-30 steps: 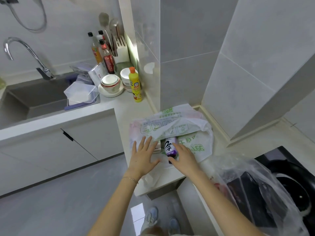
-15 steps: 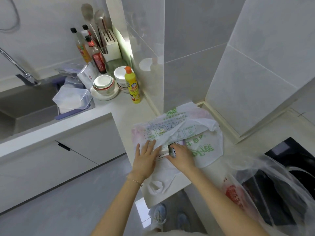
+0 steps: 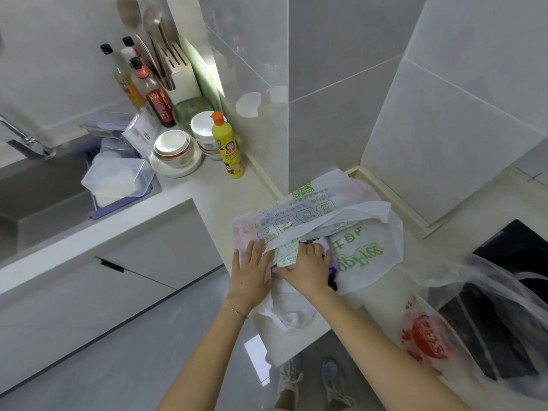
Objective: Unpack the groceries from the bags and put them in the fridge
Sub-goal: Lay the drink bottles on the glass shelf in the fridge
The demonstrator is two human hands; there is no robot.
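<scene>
Your white bag (image 3: 361, 253) lies flat on the counter (image 3: 219, 200), lengthwise toward the wall, mouth facing you. Your left hand (image 3: 250, 274) presses it flat-fingered; your right hand (image 3: 308, 268) curls over a purple pack (image 3: 332, 269) inside, grip unclear.

Thin plstc bag (image 3: 364, 253); glossy wall tiles (image 3: 444, 129).

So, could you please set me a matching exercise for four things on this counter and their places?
1 yellow squeeze bottle with orange cap
2 white plastic bag with green print
3 clear plastic bag with red print
4 clear plastic lidded box
A by the steel sink
B over the black hob
C beside the stacked bowls
D under left hand and right hand
Pairs: 1-C, 2-D, 3-B, 4-A
</scene>
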